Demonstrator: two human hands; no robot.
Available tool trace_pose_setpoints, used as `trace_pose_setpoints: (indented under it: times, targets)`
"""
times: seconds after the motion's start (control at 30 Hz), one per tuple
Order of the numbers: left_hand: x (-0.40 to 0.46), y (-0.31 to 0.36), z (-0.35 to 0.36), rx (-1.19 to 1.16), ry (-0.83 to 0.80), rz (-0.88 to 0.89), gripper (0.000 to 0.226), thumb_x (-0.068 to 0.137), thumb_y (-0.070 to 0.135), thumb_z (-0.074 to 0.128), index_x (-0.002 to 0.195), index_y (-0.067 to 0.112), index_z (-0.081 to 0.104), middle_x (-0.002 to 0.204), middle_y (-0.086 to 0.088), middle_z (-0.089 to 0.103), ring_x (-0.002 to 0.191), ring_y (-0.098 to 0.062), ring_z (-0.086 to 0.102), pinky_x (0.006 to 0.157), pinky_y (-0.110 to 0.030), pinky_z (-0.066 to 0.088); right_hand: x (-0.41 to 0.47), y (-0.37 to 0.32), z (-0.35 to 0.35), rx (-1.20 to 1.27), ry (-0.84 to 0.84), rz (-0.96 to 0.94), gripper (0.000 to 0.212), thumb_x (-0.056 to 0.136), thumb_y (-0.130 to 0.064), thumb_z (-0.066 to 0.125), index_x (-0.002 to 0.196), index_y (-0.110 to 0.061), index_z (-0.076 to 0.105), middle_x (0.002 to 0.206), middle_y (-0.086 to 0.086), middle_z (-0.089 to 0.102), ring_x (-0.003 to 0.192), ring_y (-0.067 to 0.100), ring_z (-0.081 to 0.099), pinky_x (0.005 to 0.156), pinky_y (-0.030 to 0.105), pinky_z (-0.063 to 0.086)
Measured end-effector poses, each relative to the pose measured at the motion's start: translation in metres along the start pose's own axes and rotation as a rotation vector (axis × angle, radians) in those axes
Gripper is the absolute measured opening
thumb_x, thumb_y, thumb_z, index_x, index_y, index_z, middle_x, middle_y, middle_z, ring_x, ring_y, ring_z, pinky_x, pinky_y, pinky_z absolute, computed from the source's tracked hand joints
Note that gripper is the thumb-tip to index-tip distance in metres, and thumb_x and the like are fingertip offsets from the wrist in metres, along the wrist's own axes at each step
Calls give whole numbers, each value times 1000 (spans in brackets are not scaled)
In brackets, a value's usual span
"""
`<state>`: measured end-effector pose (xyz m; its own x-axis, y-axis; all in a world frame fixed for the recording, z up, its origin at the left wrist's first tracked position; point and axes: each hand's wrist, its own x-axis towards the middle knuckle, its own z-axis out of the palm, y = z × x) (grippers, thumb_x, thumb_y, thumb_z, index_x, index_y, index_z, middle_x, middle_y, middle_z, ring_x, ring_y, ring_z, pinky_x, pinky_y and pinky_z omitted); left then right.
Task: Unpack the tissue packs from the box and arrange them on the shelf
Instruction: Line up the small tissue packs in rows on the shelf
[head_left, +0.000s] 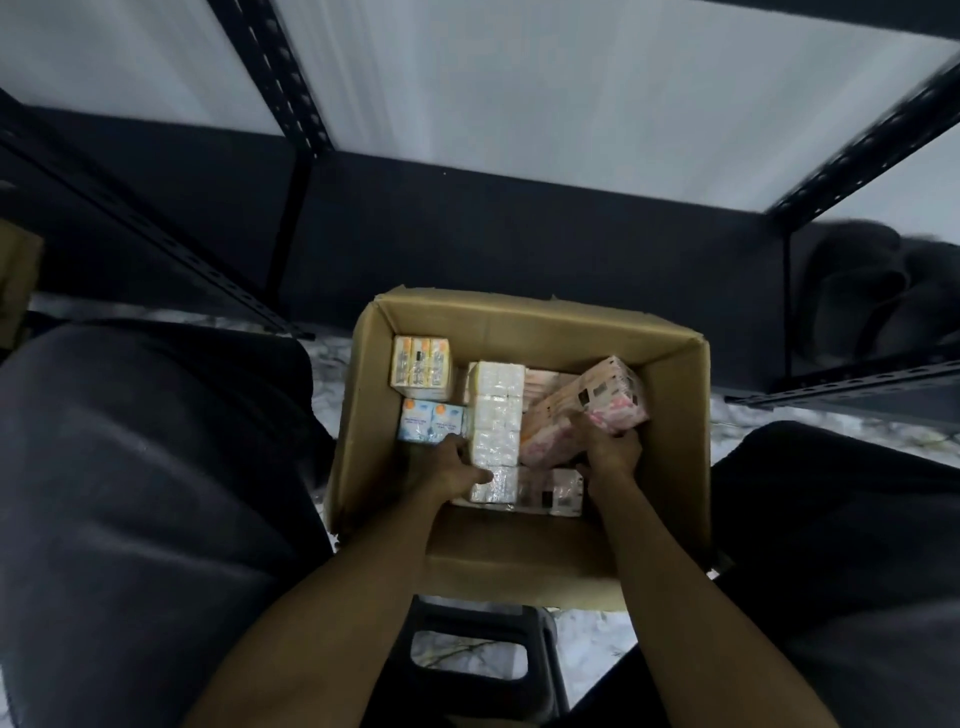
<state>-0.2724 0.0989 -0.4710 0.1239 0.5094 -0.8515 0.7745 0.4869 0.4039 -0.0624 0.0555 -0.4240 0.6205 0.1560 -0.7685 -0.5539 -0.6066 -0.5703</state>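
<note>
An open cardboard box (519, 332) is seen from above on a marbled floor (327, 364), between the person's two dark-trousered knees. Several tissue packs are contained in it. A white column of packs (496, 415) is positioned near the middle, running from far to near. A yellow pack (421, 368) is located in the far left corner, with a blue-and-white pack (431, 422) just in front of it. A pink pack (587, 410) is tilted, its far end raised toward the right wall of the box. Further packs lie underneath and at the near side; their print is too blurred to be read. The left hand (457, 470) is placed against the left side of the white column, thumb on its near end and fingers curled down the side; the fingertips are hidden, so the firmness of the hold cannot be told. The right hand (613, 449) is closed around the near lower end of the pink pack, fingers wrapped beneath it and out of sight. A black metal shelf (519, 104) with pale boards and perforated uprights is seen beyond the box, smeared by motion blur. A dark stool (478, 660) is partly covered by the forearms. A dark object (872, 291) at the right, behind an upright, cannot be identified.
</note>
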Motion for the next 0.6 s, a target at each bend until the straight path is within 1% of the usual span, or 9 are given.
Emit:
trace_pose_setpoints:
  times: [0.03, 0.1, 0.17, 0.27, 0.33, 0.4, 0.43, 0.5, 0.6]
  targets:
    - [2, 0, -1, -53, 4, -6, 71, 78, 24, 88, 139, 14, 51, 135, -8, 62, 115, -25, 61, 83, -31, 51, 1, 1, -3, -3, -40, 0, 85, 64, -16, 94, 138, -8, 53, 130, 13, 64, 112, 32, 66, 74, 44, 60]
    - [3, 4, -1, -107, 11, -15, 77, 80, 34, 86, 144, 14, 48, 136, -8, 59, 115, -25, 59, 87, -33, 48, 0, 3, -7, -6, -102, -26, 79, 67, -13, 92, 137, -9, 55, 126, 13, 66, 100, 26, 68, 59, 34, 56]
    - [4, 8, 0, -100, 41, -10, 76, 85, 34, 83, 146, 9, 47, 132, -10, 59, 116, -27, 58, 90, -32, 46, -4, 4, -11, -14, -154, -51, 68, 72, -6, 88, 133, -7, 58, 120, 13, 68, 87, 17, 68, 52, 28, 53]
    - [1, 11, 0, -4, 93, 12, 58, 90, 21, 78, 139, 3, 52, 132, -16, 63, 120, -32, 60, 88, -27, 42, -9, 4, -14, -60, -208, -90, 64, 72, -5, 88, 129, -9, 60, 117, 11, 70, 86, 15, 68, 57, 30, 57]
    - [-2, 13, -3, 46, 113, 41, 55, 89, 19, 78, 137, 4, 55, 135, -16, 62, 123, -34, 58, 94, -30, 44, -15, 5, -15, -94, -217, -130, 83, 58, -17, 96, 128, -13, 53, 120, 12, 68, 95, 22, 70, 71, 43, 62]
    - [-7, 14, -9, 62, 150, 83, 51, 87, 18, 79, 133, 10, 60, 132, -14, 64, 123, -34, 59, 101, -35, 47, -18, 6, -18, -157, -202, -148, 103, 44, -28, 99, 127, -15, 41, 120, 12, 65, 102, 27, 69, 83, 52, 61]
    - [-5, 13, -12, 58, 165, 98, 48, 85, 18, 79, 131, 12, 62, 130, -13, 66, 121, -34, 60, 101, -38, 48, -21, 5, -20, -165, -207, -160, 100, 47, -26, 98, 126, -15, 37, 119, 12, 63, 101, 27, 68, 84, 52, 60]
    - [-6, 15, -17, 35, 186, 148, 46, 85, 14, 77, 129, 15, 64, 127, -12, 68, 121, -34, 61, 102, -39, 49, -32, 1, -27, -149, -227, -169, 85, 64, -15, 94, 125, -13, 35, 115, 11, 62, 96, 25, 68, 82, 49, 60]
    - [-32, 30, -34, 63, 206, 230, 45, 92, 11, 71, 136, 13, 62, 133, -9, 65, 124, -31, 58, 96, -26, 43, -43, -6, -40, -106, -309, -170, 81, 71, -10, 89, 132, -15, 34, 116, 10, 64, 97, 28, 71, 74, 43, 59]
